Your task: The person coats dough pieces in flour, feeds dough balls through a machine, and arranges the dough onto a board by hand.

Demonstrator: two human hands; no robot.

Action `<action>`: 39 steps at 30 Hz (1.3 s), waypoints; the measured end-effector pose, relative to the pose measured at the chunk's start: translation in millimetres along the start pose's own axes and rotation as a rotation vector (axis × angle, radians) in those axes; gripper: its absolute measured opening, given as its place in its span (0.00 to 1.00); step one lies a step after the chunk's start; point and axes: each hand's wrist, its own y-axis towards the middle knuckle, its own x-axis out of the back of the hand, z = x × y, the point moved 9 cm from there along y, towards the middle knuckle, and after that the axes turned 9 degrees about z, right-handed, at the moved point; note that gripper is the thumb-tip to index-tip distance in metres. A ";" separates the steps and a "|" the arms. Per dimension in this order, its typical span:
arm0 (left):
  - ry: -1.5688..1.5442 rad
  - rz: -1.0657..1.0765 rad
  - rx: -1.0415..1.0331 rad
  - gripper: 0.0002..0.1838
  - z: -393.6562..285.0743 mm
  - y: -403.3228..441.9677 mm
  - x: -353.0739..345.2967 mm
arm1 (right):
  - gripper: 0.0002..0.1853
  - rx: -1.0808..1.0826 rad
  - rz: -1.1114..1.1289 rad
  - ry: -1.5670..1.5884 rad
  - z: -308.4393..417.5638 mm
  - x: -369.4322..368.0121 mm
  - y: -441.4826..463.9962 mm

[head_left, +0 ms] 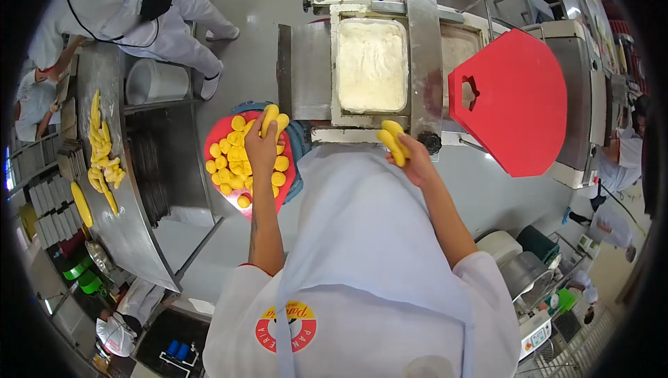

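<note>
Yellow dough pieces are held in the left hand, its fingers closed around them, over the far part of a red tray. Many rounded dough balls lie close together on that tray, several of them touching, and blue plastic shows along its right side. Well apart from it, the right hand has its fingers curled around more dough, a soft yellow bunch just in front of the apron. Ahead of the person, between the two hands and farther off, a clear-rimmed container full of a pale, uneven substance rests on the metal machine, with a long steel bar running past its right side. Farther right, a large red board with a cut-out handle lies tilted over the machine. On the left, long yellow dough strips lie bunched on a steel table, while another person in white stands beside it.
</note>
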 end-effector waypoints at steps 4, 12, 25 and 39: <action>0.031 0.057 0.021 0.22 11.6 -16.2 -2.3 | 0.20 -0.021 0.089 0.178 -32.7 -36.7 59.7; 0.090 0.087 0.052 0.22 5.8 -53.7 2.2 | 0.18 -0.097 0.171 -0.128 -52.2 -101.8 90.6; 0.370 0.024 -0.432 0.22 -127.7 -5.2 -48.0 | 0.34 0.667 -0.150 -1.117 190.1 -94.4 -16.8; 1.082 0.687 -0.447 0.14 -29.8 59.5 -230.6 | 0.15 0.419 0.039 -1.766 95.1 -76.8 81.4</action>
